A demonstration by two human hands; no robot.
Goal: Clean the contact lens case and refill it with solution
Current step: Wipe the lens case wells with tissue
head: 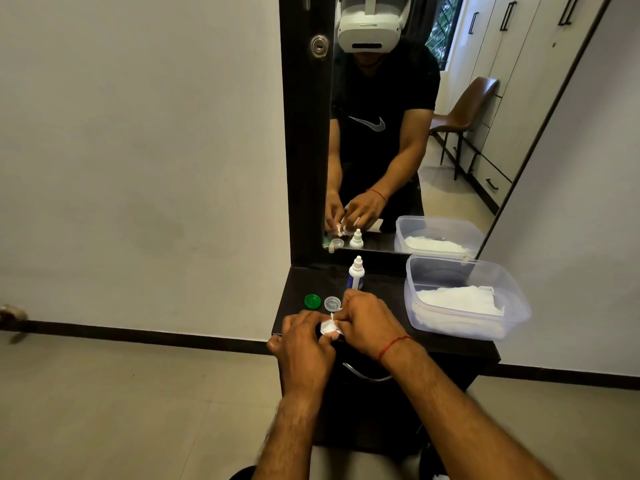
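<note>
My left grip [304, 341] holds the mostly hidden contact lens case at the dark tabletop's [381, 284] near edge, my right grip [367, 322] pinches a white tissue wad [328, 328] into it, and the white plastic solution bottle [356, 273] stands just beyond my right grip.

The dark dresser top [381, 284] carries a green cap [312, 301], a clear cap [332, 303], an upright bottle [356, 275] and a plastic tub [450, 271].
</note>
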